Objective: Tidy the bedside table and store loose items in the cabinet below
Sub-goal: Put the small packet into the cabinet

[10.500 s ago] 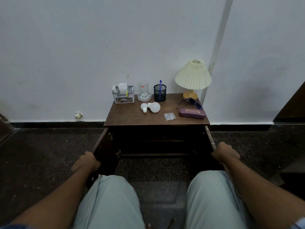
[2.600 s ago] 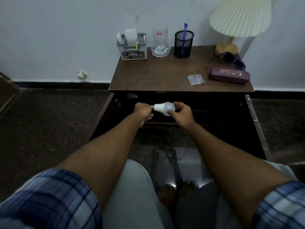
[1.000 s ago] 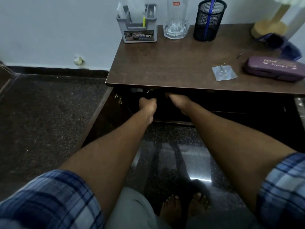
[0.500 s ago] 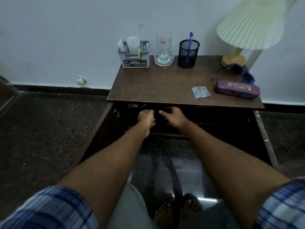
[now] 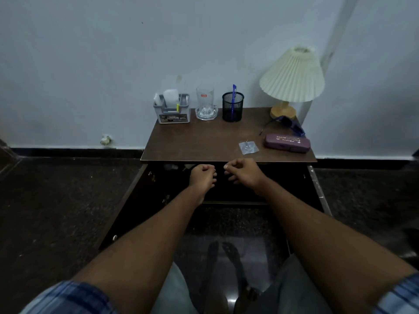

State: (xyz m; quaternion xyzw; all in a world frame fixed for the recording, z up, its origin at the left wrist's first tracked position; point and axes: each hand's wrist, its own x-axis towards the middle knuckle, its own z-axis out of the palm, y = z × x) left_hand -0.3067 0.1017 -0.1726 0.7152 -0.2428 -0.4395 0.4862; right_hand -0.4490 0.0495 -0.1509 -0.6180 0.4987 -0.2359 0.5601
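The brown bedside table [image 5: 199, 143] stands against the wall, and the cabinet [image 5: 283, 184] below it is open and dark inside. My left hand [image 5: 202, 176] and my right hand [image 5: 243, 172] hover side by side just under the tabletop's front edge, fingers curled, with nothing in them. On the top's right lie a purple glasses case [image 5: 287, 142], blue sunglasses [image 5: 292, 126] and a small clear plastic packet [image 5: 248, 147]. A pale shape [image 5: 169, 166] shows faintly inside the cabinet at the upper left.
Along the back of the top stand a grey organiser [image 5: 173, 111], a glass mug [image 5: 205, 103], a black mesh pen cup [image 5: 232, 107] with a blue pen, and a pleated lamp [image 5: 292, 80]. Cabinet doors [image 5: 127, 200] swing out on both sides over dark floor.
The white bulb my hands held 2.6 s ago is gone from them. Both hands reached into the cabinet and have drawn back to its front; my view has risen.
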